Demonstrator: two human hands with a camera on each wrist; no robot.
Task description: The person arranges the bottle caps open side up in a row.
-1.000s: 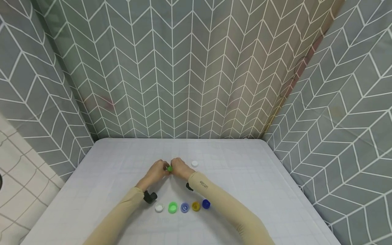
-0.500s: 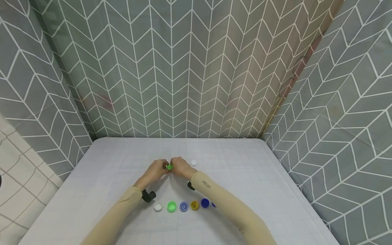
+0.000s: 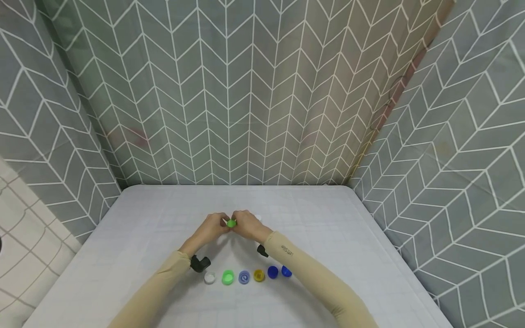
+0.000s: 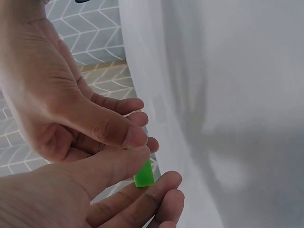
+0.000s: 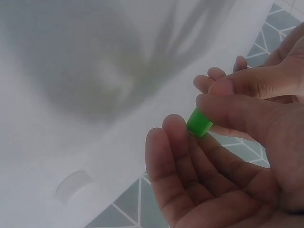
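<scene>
Both hands meet over the far middle of the table, with a small green bottle cap (image 3: pixel 231 223) between their fingertips. My left hand (image 3: pixel 212 226) pinches it from the left, the thumb on one side in the left wrist view. From the right, my right hand (image 3: pixel 247 225) pinches the same cap (image 5: pixel 199 122) between thumb and fingers. The thumbs and fingers of both hands crowd together and hide part of the cap (image 4: pixel 144 175). Just behind the right hand, a white cap (image 3: pixel 258 217) lies on the table, partly covered by that hand.
Nearer the body, a row of caps lies on the white-covered table (image 3: pixel 156 205): white (image 3: pixel 210 278), bright green (image 3: pixel 228 277), light blue (image 3: pixel 244 277), yellow (image 3: pixel 259 275), dark blue (image 3: pixel 272 272) and blue (image 3: pixel 286 271), the last beside the right sleeve. Patterned curtains (image 3: pixel 229 91) surround the table.
Both hands stay together and shift slightly right, the green cap turning between them. The right forearm uncovers the blue cap at the row's end, while the right hand covers more of the white one.
</scene>
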